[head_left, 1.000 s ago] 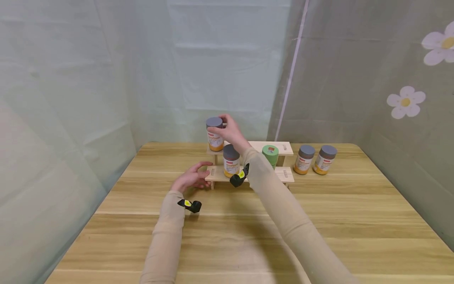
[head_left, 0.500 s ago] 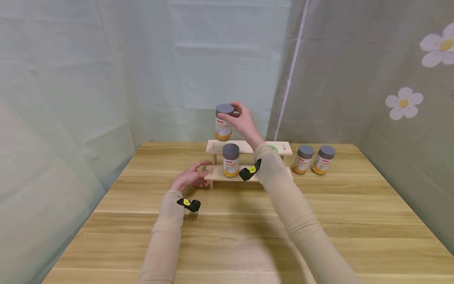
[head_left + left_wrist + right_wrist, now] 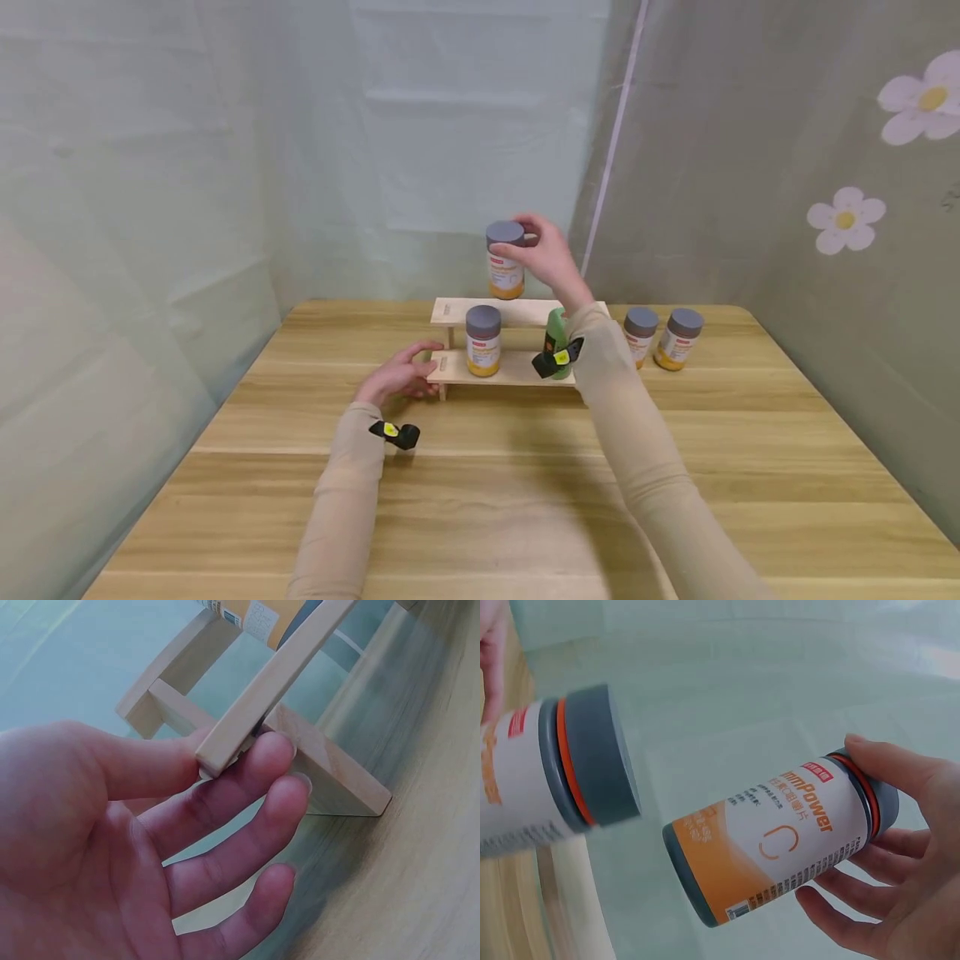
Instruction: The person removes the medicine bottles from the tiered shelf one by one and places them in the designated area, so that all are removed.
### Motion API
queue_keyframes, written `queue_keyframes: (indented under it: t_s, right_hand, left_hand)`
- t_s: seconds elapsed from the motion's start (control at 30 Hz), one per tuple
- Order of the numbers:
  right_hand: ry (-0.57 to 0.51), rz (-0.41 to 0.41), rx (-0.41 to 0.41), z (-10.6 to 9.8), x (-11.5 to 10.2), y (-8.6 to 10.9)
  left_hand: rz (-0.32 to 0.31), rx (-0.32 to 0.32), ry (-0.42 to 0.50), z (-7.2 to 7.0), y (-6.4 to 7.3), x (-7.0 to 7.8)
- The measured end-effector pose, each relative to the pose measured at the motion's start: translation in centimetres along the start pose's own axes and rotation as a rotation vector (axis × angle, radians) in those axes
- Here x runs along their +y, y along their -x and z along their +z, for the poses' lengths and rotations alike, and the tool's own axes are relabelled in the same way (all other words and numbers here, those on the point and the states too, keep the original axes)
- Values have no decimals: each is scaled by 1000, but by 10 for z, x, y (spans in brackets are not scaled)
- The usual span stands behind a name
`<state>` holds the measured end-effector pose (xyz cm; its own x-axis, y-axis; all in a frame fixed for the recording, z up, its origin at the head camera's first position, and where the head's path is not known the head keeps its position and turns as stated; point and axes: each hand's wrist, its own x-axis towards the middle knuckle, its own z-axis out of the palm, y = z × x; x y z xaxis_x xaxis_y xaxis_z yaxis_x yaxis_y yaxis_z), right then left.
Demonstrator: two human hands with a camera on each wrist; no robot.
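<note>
My right hand [image 3: 553, 257] grips a supplement bottle [image 3: 506, 277] by its grey lid, thumb on the near side. The bottle has a white and orange label and is raised over the upper step of a two-tier wooden display stand [image 3: 525, 368]. In the right wrist view the held bottle [image 3: 769, 836] lies slantwise, fingers round its lid end. My left hand [image 3: 397, 377] pinches the left end of the stand's lower step, with the thumb above and fingers below in the left wrist view. A matching bottle [image 3: 483, 348] stands on the lower step.
A green container [image 3: 556, 333] stands on the lower step, partly behind my right sleeve. Two more matching bottles, one [image 3: 637, 336] half covered by the sleeve and one [image 3: 679, 340] farther right, stand on the wooden table [image 3: 480, 500]. Curtains hang behind and beside it.
My right hand has lifted the bottle off the left end of the upper step and carried it rightward above it. My left hand keeps its hold on the stand.
</note>
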<state>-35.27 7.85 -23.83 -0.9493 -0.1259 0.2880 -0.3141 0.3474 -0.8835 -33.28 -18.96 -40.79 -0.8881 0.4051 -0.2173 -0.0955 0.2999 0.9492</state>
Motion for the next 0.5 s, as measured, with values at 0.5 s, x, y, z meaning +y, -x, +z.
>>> queue_keyframes:
  t_s: [0.5]
  right_hand:
    - [-118,27,61,-32,32,4]
  left_hand:
    - [9,10,-8,-1,-1,-3]
